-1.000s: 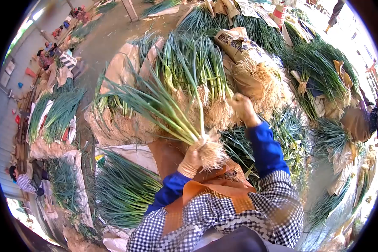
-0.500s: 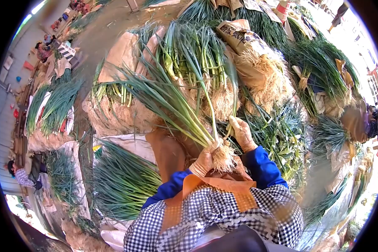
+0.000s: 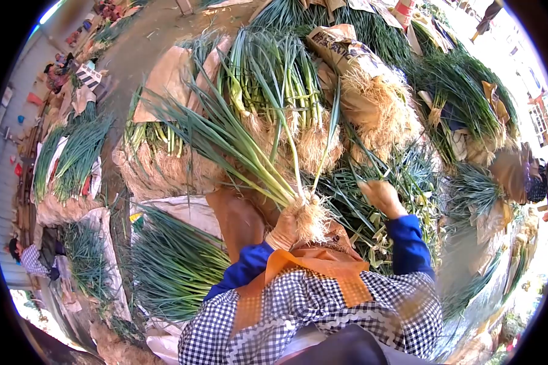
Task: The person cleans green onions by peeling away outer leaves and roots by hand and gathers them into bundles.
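My left hand (image 3: 284,229) is closed round the base of a small bunch of green onions (image 3: 268,173). Their pale, shaggy roots (image 3: 312,222) stick out beside the fingers, and the long leaves fan up and to the left. One thin stalk leans apart to the right of the bunch. My right hand (image 3: 383,198) is off to the right, apart from the bunch, above a heap of loose green leaves (image 3: 408,182). Its fingers are curled and slightly blurred; whether a leaf is between them is hidden.
Tied green onion bundles (image 3: 277,85) lie ahead, roots toward me, beside a printed paper sack (image 3: 347,52). Loose green onions (image 3: 173,261) are spread on a white sheet (image 3: 192,213) at left. More bundles (image 3: 469,91) lie at right. People (image 3: 33,258) sit farther off.
My right hand has let go of the stalk beside the bunch and moved right, over the leaf heap. My left hand keeps its hold and has shifted slightly left.
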A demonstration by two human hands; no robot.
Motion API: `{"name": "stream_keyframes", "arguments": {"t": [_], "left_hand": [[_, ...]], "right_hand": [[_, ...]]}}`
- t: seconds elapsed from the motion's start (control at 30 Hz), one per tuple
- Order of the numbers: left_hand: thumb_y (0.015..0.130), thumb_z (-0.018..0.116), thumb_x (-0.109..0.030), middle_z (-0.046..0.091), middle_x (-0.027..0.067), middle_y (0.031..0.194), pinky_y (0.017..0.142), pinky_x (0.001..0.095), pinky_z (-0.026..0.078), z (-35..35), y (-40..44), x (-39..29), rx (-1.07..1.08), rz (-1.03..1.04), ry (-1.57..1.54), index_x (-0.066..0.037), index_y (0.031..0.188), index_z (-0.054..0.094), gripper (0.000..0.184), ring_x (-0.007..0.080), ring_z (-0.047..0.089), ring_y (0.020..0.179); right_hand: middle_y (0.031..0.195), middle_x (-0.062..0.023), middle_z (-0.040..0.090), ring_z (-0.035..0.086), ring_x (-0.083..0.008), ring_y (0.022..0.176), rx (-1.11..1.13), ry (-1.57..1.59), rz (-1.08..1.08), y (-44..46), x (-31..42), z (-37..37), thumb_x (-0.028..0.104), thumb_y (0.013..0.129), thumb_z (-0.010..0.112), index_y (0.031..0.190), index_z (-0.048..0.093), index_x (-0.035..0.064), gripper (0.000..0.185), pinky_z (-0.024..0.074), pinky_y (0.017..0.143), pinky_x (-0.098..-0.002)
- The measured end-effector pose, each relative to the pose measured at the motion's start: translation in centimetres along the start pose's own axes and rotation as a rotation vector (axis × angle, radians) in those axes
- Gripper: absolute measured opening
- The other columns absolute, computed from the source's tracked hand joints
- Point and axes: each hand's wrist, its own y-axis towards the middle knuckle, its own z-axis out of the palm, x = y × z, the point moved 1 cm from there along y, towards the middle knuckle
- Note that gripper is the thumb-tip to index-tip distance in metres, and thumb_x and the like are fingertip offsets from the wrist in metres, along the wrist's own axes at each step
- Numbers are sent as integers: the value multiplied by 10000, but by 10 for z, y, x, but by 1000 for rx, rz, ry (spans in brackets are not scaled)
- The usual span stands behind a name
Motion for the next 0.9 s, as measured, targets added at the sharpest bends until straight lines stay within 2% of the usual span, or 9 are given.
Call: {"name": "stream_keyframes", "arguments": {"t": [0.1,0.33,0.47,0.5,0.57,0.63,0.7,0.8,0.9], "left_hand": [[839,592,-146,608,111,948,758,305,508,-3,4,4,75,-48,16,-15,1063,560,261,186,592,839],[846,592,-80,647,96,892,748,283,525,10,1,17,-123,107,174,-4,978,585,152,178,626,862],[847,585,-67,632,65,854,716,276,531,0,8,22,-219,120,151,-22,967,596,128,163,612,781],[841,592,-86,617,54,861,700,261,524,2,6,21,-194,124,160,-24,983,591,154,139,597,770],[836,597,-136,587,47,877,669,247,509,26,-2,6,100,7,68,-29,1074,544,266,118,571,757],[845,584,-162,555,36,839,614,250,508,39,-7,-9,404,-159,-98,-42,1151,491,342,114,528,695],[817,630,-180,534,31,787,594,276,486,64,-16,-36,543,-35,-50,-60,1114,494,348,122,513,698],[792,656,-164,516,35,745,554,281,455,111,-38,-73,729,241,-70,-116,1027,504,284,146,497,658],[817,620,-148,478,29,727,536,269,445,112,-32,-98,712,295,38,-129,1077,520,279,154,484,641]], "right_hand": [[615,-48,543,501,-156,568,17,795,-41,17,87,-19,444,846,581,924,650,24,433,427,564,-308],[501,-73,473,495,-281,463,-771,132,-407,41,103,44,259,841,593,572,476,102,332,426,461,-357],[497,-25,445,473,-191,415,-432,167,-933,-4,89,52,268,844,576,595,493,167,281,377,365,-346],[507,-5,410,460,-153,405,-464,84,-864,-13,90,35,250,854,557,676,510,180,197,375,350,-314],[534,-16,454,487,-140,436,-890,-1073,-488,28,60,39,259,876,543,714,524,135,205,410,399,-295],[687,-152,600,576,-321,609,-612,330,-176,57,62,-9,294,899,503,709,541,78,291,436,517,-414],[787,-84,547,563,-258,633,-798,-52,-557,117,56,-18,173,874,513,986,577,119,140,458,576,-358],[745,-134,616,586,-297,698,-682,188,-550,160,94,-36,434,815,625,824,607,69,366,454,634,-359],[726,-140,601,582,-271,683,-372,-49,-368,238,96,-10,454,769,662,850,619,36,429,444,634,-363]]}}
